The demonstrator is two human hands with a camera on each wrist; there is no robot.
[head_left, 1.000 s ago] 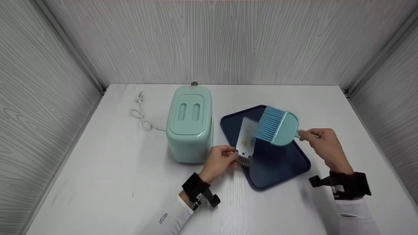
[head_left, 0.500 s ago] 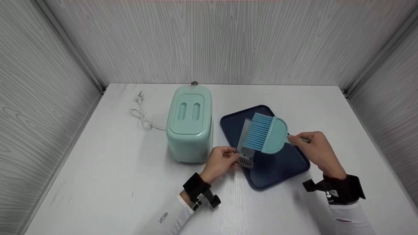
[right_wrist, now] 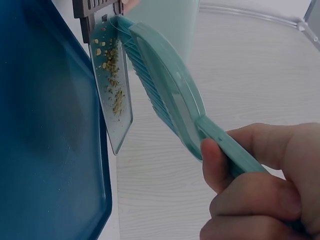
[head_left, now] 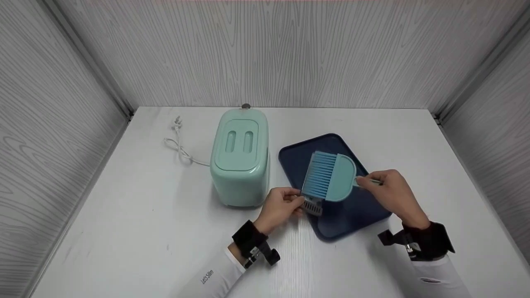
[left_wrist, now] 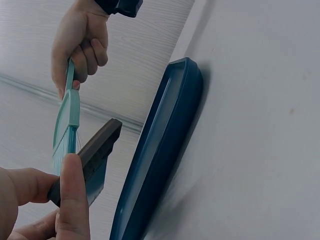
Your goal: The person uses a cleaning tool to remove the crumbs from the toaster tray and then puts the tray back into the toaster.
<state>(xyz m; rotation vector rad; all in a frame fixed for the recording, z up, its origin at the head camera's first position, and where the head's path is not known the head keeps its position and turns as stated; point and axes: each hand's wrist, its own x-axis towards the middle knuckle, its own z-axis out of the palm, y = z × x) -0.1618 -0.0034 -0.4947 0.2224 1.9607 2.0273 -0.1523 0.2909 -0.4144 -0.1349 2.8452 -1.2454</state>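
My left hand (head_left: pixel 281 207) pinches the dark slotted end of a crumb tray (right_wrist: pixel 112 130), a shallow metal plate strewn with yellow-brown crumbs (right_wrist: pixel 114 75). The crumb tray is tilted over the navy blue serving tray (head_left: pixel 348 219). In the head view the bristles of a mint-green brush (head_left: pixel 341 178) cover most of the plate. My right hand (head_left: pixel 391 190) grips the brush by its thin handle. In the right wrist view, the bristle tips lie along the plate's edge near the slotted end, beside the crumbs.
A mint-green toaster (head_left: pixel 240 165) with a lid on top stands left of the serving tray, close to my left hand. Its white power cord (head_left: pixel 180 147) lies bundled on the table to the left. Grey wood-grain panels (head_left: pixel 265 54) wall the back and both sides.
My right hand has brought the brush left and toward me, from the crumb tray's right side to over it. The slotted end has shifted slightly toward me; my left hand keeps its pinch.
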